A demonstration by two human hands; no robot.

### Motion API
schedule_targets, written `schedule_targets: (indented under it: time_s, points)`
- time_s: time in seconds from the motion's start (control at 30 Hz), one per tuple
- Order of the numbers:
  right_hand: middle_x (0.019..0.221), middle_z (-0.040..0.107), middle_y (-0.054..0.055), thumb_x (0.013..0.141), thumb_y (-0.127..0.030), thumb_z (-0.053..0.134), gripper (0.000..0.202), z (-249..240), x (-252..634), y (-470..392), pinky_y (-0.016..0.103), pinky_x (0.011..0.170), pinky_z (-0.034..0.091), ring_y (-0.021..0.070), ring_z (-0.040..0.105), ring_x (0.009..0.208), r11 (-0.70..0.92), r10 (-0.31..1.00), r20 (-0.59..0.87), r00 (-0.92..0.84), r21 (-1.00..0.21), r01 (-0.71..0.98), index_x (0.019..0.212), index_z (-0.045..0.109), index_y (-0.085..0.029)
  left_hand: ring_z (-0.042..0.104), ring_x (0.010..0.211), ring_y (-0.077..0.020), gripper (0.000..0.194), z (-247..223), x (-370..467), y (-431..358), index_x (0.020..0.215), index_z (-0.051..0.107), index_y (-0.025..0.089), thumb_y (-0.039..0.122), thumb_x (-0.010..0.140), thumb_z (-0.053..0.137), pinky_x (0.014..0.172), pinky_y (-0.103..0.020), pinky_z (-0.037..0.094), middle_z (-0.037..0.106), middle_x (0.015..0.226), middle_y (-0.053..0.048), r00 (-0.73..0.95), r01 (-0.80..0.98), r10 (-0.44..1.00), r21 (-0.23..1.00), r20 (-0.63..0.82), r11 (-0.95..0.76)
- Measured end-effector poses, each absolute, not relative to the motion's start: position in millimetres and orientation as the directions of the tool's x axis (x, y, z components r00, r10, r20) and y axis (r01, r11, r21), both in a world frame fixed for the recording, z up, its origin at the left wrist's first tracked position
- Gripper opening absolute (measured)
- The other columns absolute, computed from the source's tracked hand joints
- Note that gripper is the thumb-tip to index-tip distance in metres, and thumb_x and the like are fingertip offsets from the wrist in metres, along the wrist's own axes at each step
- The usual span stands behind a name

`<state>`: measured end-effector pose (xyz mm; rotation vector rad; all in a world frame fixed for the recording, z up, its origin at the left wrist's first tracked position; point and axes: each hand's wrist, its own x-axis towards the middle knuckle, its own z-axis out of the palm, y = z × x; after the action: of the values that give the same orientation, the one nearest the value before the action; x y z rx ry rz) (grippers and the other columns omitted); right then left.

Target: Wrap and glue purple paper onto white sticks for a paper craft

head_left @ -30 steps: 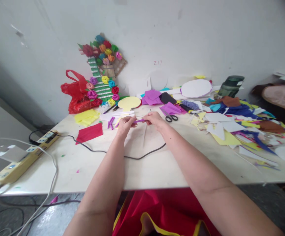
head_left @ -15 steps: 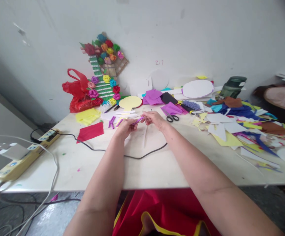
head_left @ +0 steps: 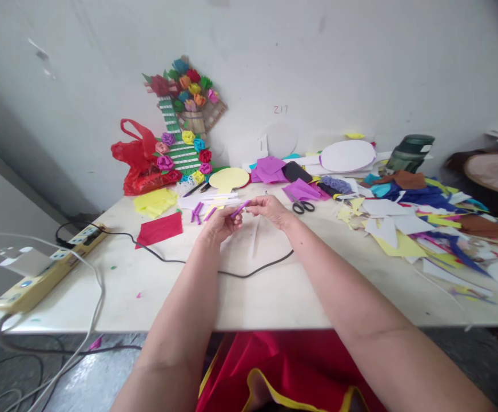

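Observation:
Over the middle of the table, my left hand (head_left: 223, 225) is closed around a short purple rolled-paper stick (head_left: 240, 209), whose upper end points up and to the right. My right hand (head_left: 270, 210) is pinched right beside that upper end; whether it grips the stick or something small is too fine to see. Below the right fingers is a pale translucent strip (head_left: 255, 239), and I cannot tell if it hangs or lies on the table. Several more purple rolls (head_left: 196, 213) lie left of my hands, with white paper pieces (head_left: 208, 201) behind them.
A black cable (head_left: 244, 276) crosses the table from the power strip (head_left: 66, 260). Black-handled scissors (head_left: 303, 207) lie right of my hands. Paper scraps (head_left: 397, 240) heap up at right near a green bottle (head_left: 410, 153). Red paper (head_left: 159, 229) and a flower craft (head_left: 184, 154) are at left.
The purple stick is tilted more steeply, and the right fingers sit nearer its upper end, with a small gap between the hands. The view has shifted slightly.

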<state>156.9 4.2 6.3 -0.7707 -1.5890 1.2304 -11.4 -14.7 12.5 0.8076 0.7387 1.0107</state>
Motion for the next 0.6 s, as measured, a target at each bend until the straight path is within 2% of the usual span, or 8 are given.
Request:
schedule_targets:
  time_s: [0.6]
  points:
    - [0.064, 0.063, 0.0, 0.059, -0.025, 0.068, 0.016, 12.6, 155.4, -1.5, 0.023, 0.059, 0.038, 0.0073, 0.047, 0.056, 0.287, 0.897, 0.296, -0.329, -0.955, -0.077, 0.071, 0.069, -0.014, 0.045, 0.041, -0.0078, 0.011, 11.9, -10.0, -13.5, 0.062, 0.057, 0.009, 0.013, 0.07, 0.052, 0.044, -0.022, 0.046, 0.046, 0.048, 0.0, 0.319, -0.401, 0.934, 0.87, -0.16, 0.286]
